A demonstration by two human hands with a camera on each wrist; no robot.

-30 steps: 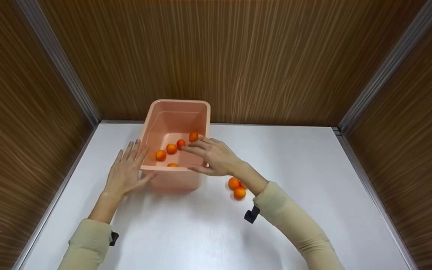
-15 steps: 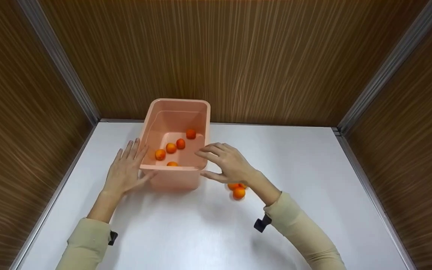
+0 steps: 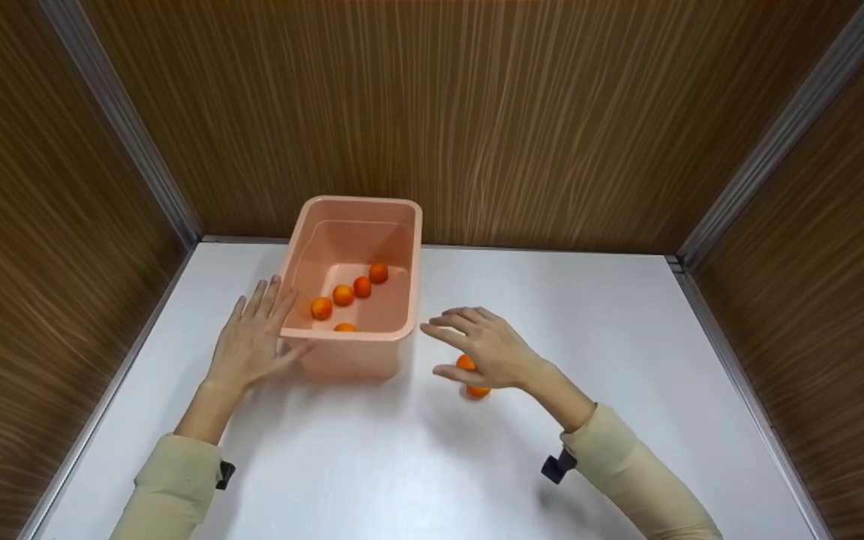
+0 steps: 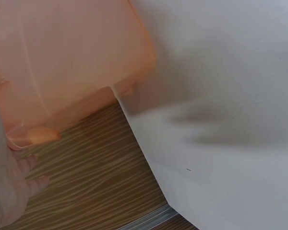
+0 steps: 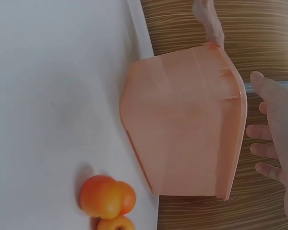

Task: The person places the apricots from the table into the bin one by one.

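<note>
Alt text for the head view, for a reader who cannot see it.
A person's right hand hovers open over small orange fruits on a white table. Their left hand rests against a pink tub holding five more fruits.

Left hand (image 3: 252, 345) rests flat against the near-left corner of the pink bin (image 3: 402, 262); five oranges (image 3: 343, 295) lie inside; right hand (image 3: 486, 351) hovers, fingers relaxed, over oranges on the table (image 3: 477, 391); white table (image 3: 589, 322) underneath.
</note>
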